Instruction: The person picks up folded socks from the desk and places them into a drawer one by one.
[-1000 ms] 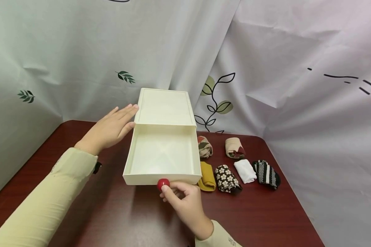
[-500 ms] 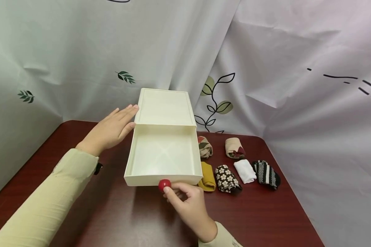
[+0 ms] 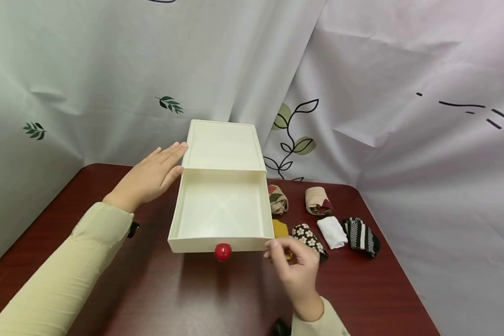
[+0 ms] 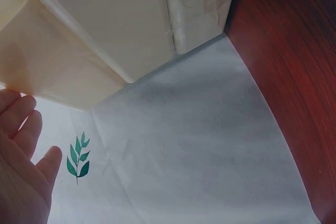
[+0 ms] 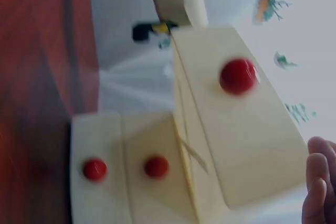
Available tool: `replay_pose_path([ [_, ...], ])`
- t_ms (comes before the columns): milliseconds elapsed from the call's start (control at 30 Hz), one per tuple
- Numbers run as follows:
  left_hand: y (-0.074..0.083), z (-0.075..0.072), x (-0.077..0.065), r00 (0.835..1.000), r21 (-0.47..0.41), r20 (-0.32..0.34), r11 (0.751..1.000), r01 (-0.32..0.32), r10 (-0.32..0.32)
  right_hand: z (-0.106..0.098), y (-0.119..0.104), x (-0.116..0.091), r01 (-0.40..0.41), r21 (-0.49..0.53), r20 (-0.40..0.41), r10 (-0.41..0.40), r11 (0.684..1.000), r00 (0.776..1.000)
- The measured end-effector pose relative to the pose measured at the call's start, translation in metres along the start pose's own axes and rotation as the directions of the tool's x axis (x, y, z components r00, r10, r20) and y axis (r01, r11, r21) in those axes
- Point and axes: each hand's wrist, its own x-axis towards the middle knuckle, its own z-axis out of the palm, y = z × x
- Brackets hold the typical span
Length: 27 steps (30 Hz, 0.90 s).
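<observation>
A white drawer cabinet [image 3: 224,144] stands on the table, its top drawer [image 3: 220,244] pulled out with a bare inside. A round red knob [image 3: 223,252] sits on the drawer front. My left hand [image 3: 149,176] rests with straight fingers against the cabinet's left side. By the drawer's front right corner is my right hand [image 3: 295,268], off the knob, its fingers loosely bent around nothing. Whether its fingertips touch the corner I cannot tell. Beneath that hand, a folded mustard sock [image 3: 280,228] is partly hidden, with a flowered sock [image 3: 307,237] beside it.
Right of the cabinet lie a white sock [image 3: 332,232], a black-and-white striped sock [image 3: 362,236], a beige rolled sock [image 3: 318,201] and a patterned sock [image 3: 278,199]. Two lower drawers with red knobs [image 5: 156,167] are closed. A pale curtain [image 3: 437,154] hangs behind the table.
My right hand has let go of the red knob and moved right to the drawer's corner, now partly covering the mustard sock. The left hand and drawer stay about the same.
</observation>
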Motion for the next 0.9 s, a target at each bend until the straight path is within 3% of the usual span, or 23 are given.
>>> replay_pose_path([
  [67,0.000,0.000,0.000,1.000,0.001,-0.007,1.000,-0.003,0.003,-0.008,0.003,0.007,-0.036,-0.012,-0.013,0.035,0.999,0.999],
  [167,-0.001,0.000,-0.001,1.000,-0.001,-0.011,1.000,-0.004,0.004,-0.020,0.009,0.019,-0.170,-0.061,0.017,0.171,0.984,0.985],
  [300,0.000,0.000,-0.001,1.000,-0.008,-0.010,1.000,-0.001,0.001,-0.034,0.024,0.034,-0.369,-0.133,0.080,0.381,0.920,0.921],
  [433,0.000,0.000,0.000,1.000,-0.012,-0.008,1.000,-0.001,0.001,-0.047,0.046,0.052,-0.493,-0.248,0.160,0.537,0.834,0.828],
  [567,0.000,0.000,0.000,1.000,-0.016,-0.015,1.000,-0.008,0.008,-0.057,0.074,0.070,-0.570,-0.376,0.255,0.674,0.730,0.694],
  [667,0.001,0.000,0.000,1.000,-0.025,-0.009,1.000,-0.003,0.003,-0.062,0.096,0.080,-0.588,-0.446,0.303,0.732,0.675,0.610],
  [900,0.002,0.000,0.001,1.000,-0.019,-0.002,1.000,0.006,-0.006,-0.063,0.139,0.092,-0.626,-0.522,0.342,0.814,0.580,0.469],
])
